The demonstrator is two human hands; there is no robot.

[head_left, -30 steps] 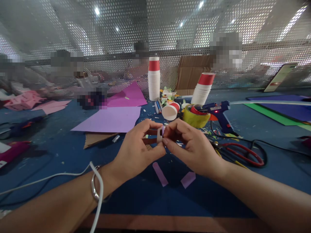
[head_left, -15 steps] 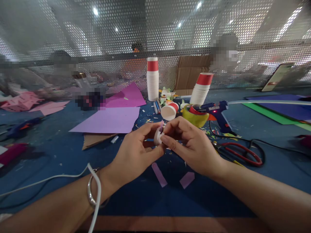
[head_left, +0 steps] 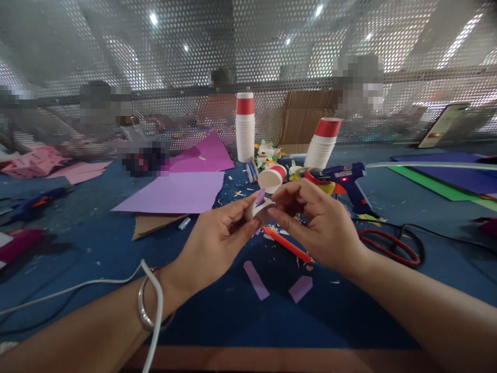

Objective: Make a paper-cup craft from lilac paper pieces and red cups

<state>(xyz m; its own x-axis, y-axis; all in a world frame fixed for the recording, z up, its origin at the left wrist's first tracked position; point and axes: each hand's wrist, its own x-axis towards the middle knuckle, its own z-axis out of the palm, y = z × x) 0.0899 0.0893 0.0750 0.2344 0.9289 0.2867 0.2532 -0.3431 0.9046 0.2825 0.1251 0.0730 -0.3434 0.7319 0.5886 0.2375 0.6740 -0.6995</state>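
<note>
My left hand (head_left: pixel 219 238) pinches a small curved white piece (head_left: pixel 262 211), which looks like paper, between thumb and fingers. A bit of purple paper (head_left: pixel 260 197) stands up from its top edge. Curled at the piece's right end, my right hand (head_left: pixel 320 223) has thumb and fingertips close together on it. Below the hands, an orange pen-like stick (head_left: pixel 289 244) lies on the blue table among scraps. Nearer to me are a purple paper strip (head_left: pixel 256 281) and a short pointed purple piece (head_left: pixel 301 288).
A hot glue gun (head_left: pixel 351 184) rests by a yellow roll, with red-handled scissors (head_left: pixel 390 246) to the right. Two cup stacks (head_left: pixel 245 129) and a tipped paper cup (head_left: pixel 272 177) stand behind. Lilac paper (head_left: pixel 174 191) lies left. A white cable (head_left: pixel 155 311) crosses my left wrist.
Both hands have turned the white piece, so its curved face and the purple bit show more. My right hand has shifted slightly right and up, uncovering the orange stick.
</note>
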